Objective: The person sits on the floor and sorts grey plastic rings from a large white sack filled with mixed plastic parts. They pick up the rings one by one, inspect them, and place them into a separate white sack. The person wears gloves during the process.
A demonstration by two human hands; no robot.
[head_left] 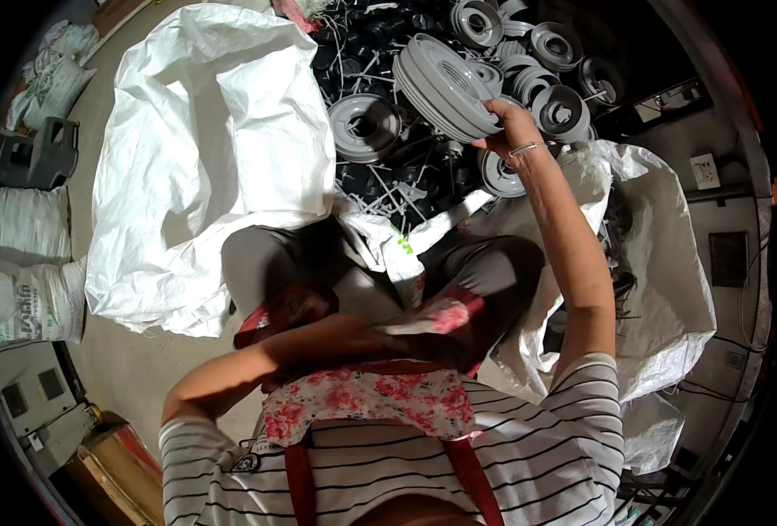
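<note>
My right hand [513,127] reaches forward and grips the near rim of a stack of grey round plastic covers [445,86], tilted over the heap. Its thumb lies on the top face, and the fingers go underneath. Below the stack, more grey round parts [365,128] lie among small black caps [353,175] and thin grey plastic sprues [397,197]. My left hand [375,337] rests low over my lap in deep shadow, beside a fold of floral cloth [441,317]. Its fingers do not show clearly.
A large white woven sack [204,167] lies spread at the left. Another white sack [660,263] stands open at my right, with dark pieces inside. Filled sacks [29,302] and a dark grey case [33,153] line the left side. A cardboard box [121,473] is at the lower left.
</note>
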